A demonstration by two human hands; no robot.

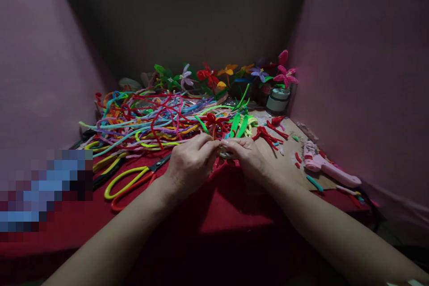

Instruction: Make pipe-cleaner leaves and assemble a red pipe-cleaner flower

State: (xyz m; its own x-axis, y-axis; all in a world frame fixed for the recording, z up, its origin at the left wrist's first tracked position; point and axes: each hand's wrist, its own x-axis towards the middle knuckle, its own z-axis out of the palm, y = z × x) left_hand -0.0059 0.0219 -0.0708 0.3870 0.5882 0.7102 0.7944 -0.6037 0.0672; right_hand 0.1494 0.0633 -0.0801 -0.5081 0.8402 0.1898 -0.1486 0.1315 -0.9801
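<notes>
Right of the scissors [154,166], the left hand [191,160] and right hand [247,152] are held together, fingertips narrowly pinched; what is gripped cannot be told. Beyond, right of the scissors, a red flower [212,119] is seen. Fine shaping seems underway; steadiness is called for.
</notes>
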